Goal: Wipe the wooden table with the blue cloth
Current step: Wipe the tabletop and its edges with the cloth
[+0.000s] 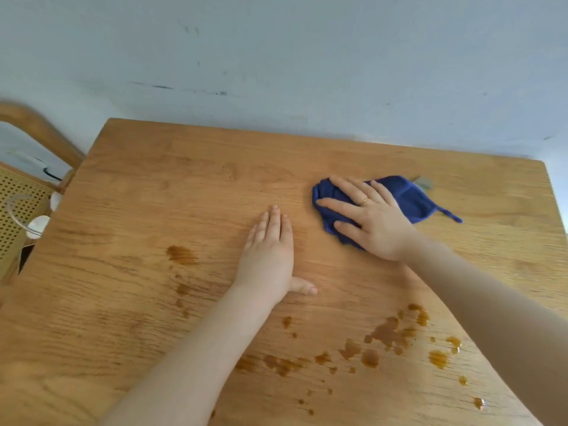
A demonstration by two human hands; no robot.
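- We have the cloth (pixel 408 199) bunched under our right hand (pixel 373 218), on the far right part of the table (pixel 153 179); its long axis runs from under our fingertips out past the wrist side, ending in a thin tail.
- Our right fingers (pixel 336 206) lie straight and spread, pressing flat on the cloth, not curled round it; a ring (pixel 364 201) shows on one.
- Our left hand (pixel 267 256) rests flat on bare wood just beside the cloth, fingers straight and close together, thumb out sideways.
- The brown spills (pixel 387 333) lie nearer us than the cloth, behind the right wrist and along the near edge; another spot (pixel 181 255) sits left of the left hand.
- So we judge the next stroke must pull the cloth back toward us, and the right hand is the one placed for it.
- A small grey thing (pixel 424 182) lies just beyond the cloth; a chair (pixel 24 192) stands off the table's left.
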